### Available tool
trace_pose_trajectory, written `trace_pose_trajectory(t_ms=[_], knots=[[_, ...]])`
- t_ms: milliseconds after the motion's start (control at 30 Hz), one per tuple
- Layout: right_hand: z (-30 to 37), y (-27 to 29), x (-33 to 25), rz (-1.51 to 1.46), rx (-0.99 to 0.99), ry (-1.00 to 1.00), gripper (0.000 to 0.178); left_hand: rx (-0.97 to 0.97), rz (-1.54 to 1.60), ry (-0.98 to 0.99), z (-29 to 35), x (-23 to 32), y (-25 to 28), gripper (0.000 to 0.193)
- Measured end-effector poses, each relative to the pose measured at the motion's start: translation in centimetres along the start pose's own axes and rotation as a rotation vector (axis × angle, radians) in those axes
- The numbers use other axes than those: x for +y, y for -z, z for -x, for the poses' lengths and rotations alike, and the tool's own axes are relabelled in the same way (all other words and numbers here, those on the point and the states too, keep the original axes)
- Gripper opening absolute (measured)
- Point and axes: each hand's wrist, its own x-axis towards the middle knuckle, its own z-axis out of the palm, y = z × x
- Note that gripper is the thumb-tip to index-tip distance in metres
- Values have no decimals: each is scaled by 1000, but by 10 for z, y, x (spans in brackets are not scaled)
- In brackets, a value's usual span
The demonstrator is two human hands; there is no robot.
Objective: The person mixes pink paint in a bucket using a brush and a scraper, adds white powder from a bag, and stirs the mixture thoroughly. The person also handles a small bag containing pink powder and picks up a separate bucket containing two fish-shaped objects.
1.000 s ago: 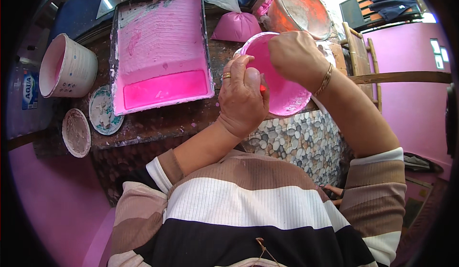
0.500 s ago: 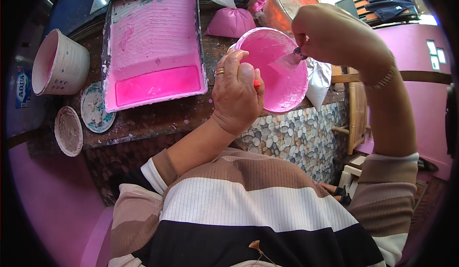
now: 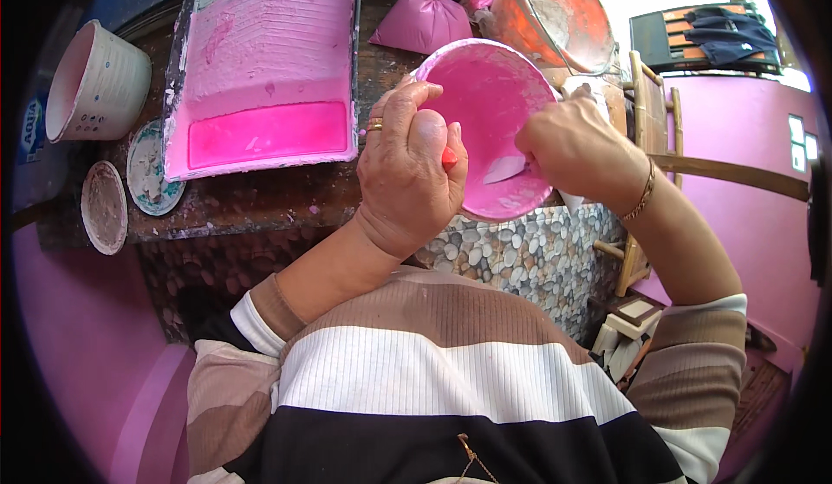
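Note:
A pink-coated bucket (image 3: 485,94) is tilted so its mouth faces me. My left hand (image 3: 411,159), with a gold ring, is closed over its left rim. A small orange-red piece (image 3: 449,157) pokes out by that thumb; the rest of it is hidden. My right hand (image 3: 582,148) is closed at the bucket's right rim around a scraper. The scraper's pale flat blade (image 3: 504,169) lies against the lower inner wall, while its handle is covered by my fingers. Left of the bucket rests a paint tray (image 3: 264,81), with bright pink paint (image 3: 267,132) in its well.
A bag of pink material (image 3: 423,23) and an orange bucket (image 3: 568,16) with a wire handle stand behind. A white tub (image 3: 102,81), a smeared lid (image 3: 156,172) and a round shallow container (image 3: 105,207) sit at left. A bamboo chair (image 3: 646,111) is at right.
My right hand has come down and nearer along the bucket's right rim, carrying the scraper blade to the lower inner wall. My left hand keeps its hold. The view has shifted slightly.

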Motion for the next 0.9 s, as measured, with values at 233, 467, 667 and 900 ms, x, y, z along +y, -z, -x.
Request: trace_pose_trajectory(t_ms=[233, 467, 667, 900], knots=[[2, 77, 5, 35, 93, 309, 11, 15, -12, -1, 6, -10, 1, 12], [-22, 33, 28, -101, -248, 56, 6, -9, -11, -9, 1, -2, -1, 16], [-29, 37, 37, -187, -339, 251, 12, -6, -11, 26, 5, -3, -2, 12], [-19, 56, 38, -345, -456, 31, 15, -24, -24, 57, 5, 1, 1, 11]])
